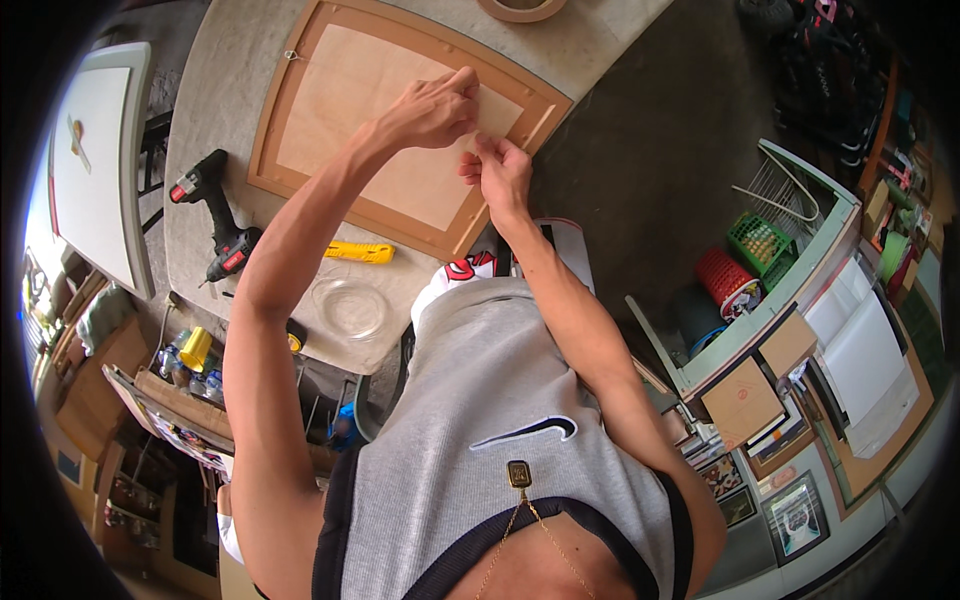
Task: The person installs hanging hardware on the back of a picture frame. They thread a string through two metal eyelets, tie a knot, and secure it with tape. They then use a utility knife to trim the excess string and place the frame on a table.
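A picture frame (262, 150) lies on the table with its back up, its brown border around a pale wooden backing panel (340, 110). Over the right part of that panel, my left hand (432, 112) is closed with its fingers curled together. Close beside it, nearer the frame's right edge, my right hand (503, 178) pinches thumb against fingers. Whatever either hand holds is too small or hidden to make out. A small metal hanging ring (291, 55) sits on the frame's upper left border. On the table near the frame's lower side is a loose clear coil (352, 308).
A cordless drill (218, 215) lies left of the frame on the table (205, 110). A yellow utility knife (360, 252) rests below the frame. At the far edge is a roll of tape (522, 8). Red (722, 280) and green baskets (762, 245) stand at the right.
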Action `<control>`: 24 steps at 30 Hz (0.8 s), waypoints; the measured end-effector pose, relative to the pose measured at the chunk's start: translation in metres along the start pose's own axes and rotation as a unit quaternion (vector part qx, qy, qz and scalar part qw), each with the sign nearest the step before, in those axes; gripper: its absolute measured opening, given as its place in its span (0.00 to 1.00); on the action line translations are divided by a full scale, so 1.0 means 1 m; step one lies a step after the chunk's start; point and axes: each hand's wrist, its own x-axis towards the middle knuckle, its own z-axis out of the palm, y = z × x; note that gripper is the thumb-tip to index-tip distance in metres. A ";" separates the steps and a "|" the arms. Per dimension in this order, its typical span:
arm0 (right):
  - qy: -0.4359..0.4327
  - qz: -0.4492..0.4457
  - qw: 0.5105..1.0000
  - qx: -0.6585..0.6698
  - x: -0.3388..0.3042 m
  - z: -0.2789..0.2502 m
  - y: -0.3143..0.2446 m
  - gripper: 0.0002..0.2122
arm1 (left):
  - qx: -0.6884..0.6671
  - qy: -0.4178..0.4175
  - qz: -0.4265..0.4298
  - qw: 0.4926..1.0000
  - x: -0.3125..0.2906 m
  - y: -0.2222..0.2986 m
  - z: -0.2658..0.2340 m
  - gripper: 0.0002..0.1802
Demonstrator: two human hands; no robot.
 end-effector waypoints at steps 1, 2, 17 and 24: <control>0.007 -0.007 1.000 -0.008 0.000 0.001 0.001 0.13 | 0.002 0.000 0.000 1.000 0.000 0.000 0.000 0.06; 0.011 -0.021 1.000 -0.010 0.000 0.002 0.001 0.13 | 0.004 0.000 -0.001 1.000 0.000 0.000 0.001 0.06; 0.020 -0.034 0.999 0.029 -0.005 0.005 0.010 0.13 | -0.002 0.023 0.010 1.000 0.000 -0.003 0.004 0.04; 0.040 -0.012 0.999 0.033 -0.003 0.006 0.006 0.13 | -0.007 0.013 0.004 1.000 0.000 -0.003 0.003 0.04</control>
